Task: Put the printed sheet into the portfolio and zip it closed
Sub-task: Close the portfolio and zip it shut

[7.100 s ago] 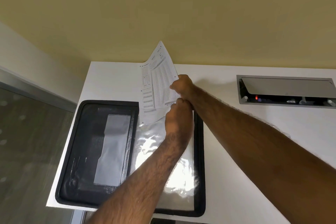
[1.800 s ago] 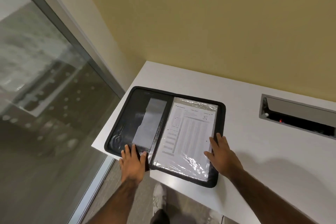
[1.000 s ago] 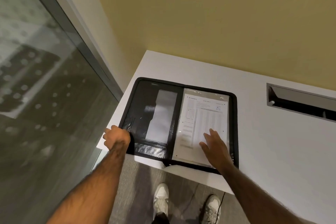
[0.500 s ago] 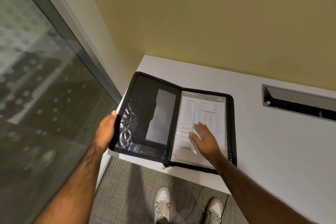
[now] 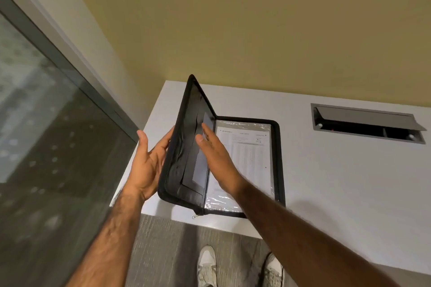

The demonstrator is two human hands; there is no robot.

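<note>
The black zip portfolio (image 5: 281,161) lies at the white desk's front left corner, half folded. Its left cover (image 5: 186,147) stands nearly upright. The printed sheet (image 5: 249,158) lies under a clear plastic sleeve in the flat right half. My left hand (image 5: 149,163) presses its open palm and fingers against the outside of the raised cover. My right hand (image 5: 215,158) hovers flat over the spine and the sheet's left edge, fingers spread, fingertips close to the cover's inner side. The zip pull (image 5: 195,216) hangs at the spine's near end.
The white desk (image 5: 338,182) ends at the near edge just behind the portfolio. A recessed cable box (image 5: 366,123) with an open lid is set into the desk at the right. A glass wall (image 5: 46,135) runs along the left. Below are my shoes (image 5: 207,265) on grey carpet.
My left hand has swung the left cover from a slight tilt to nearly upright. My right hand slid from the sheet's middle toward the spine.
</note>
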